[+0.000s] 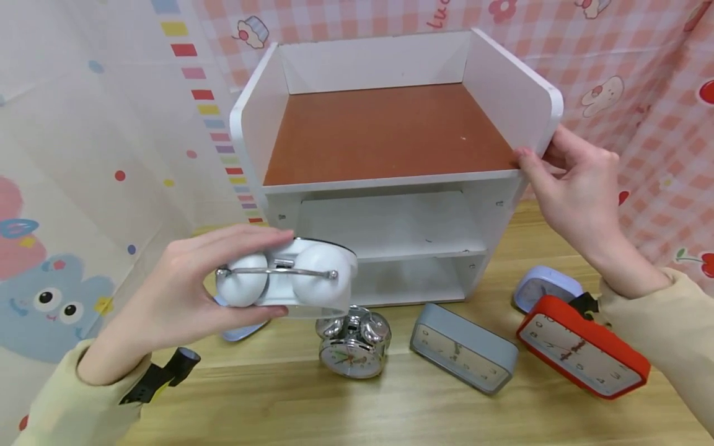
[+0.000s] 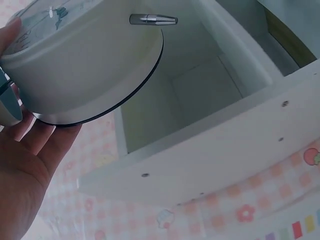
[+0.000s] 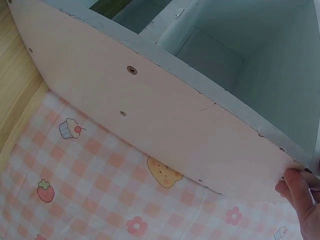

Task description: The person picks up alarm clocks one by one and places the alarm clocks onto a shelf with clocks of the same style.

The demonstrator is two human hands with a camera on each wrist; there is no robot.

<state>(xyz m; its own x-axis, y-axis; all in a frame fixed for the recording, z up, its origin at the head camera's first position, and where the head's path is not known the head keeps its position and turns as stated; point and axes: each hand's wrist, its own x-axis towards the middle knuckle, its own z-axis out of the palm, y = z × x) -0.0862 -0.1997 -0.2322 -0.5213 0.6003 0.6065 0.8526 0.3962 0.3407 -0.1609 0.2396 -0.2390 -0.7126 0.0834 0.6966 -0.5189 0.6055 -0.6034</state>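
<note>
My left hand (image 1: pixel 173 291) holds a white twin-bell alarm clock (image 1: pixel 320 275), thumb on one side and fingers on the other, in front of the shelf's left half. The clock's bells and metal handle face the head camera; in the left wrist view its rounded white body (image 2: pixel 90 70) and a small metal leg show. At the right, my right hand (image 1: pixel 580 179) grips the side panel of a small white shelf unit (image 1: pixel 519 87), with the thumb at the front edge of its brown top board (image 1: pixel 390 130). In the right wrist view, the fingers (image 3: pixel 300 195) wrap that panel's edge.
On the wooden table (image 1: pixel 268 396) stand a silver twin-bell clock (image 1: pixel 354 347), a grey clock (image 1: pixel 465 347), a red clock (image 1: pixel 582 347) and a lavender clock (image 1: pixel 546 285). A blue object (image 1: pixel 243 332) is partly hidden behind my left hand. Patterned cloth (image 1: pixel 357 18) hangs behind.
</note>
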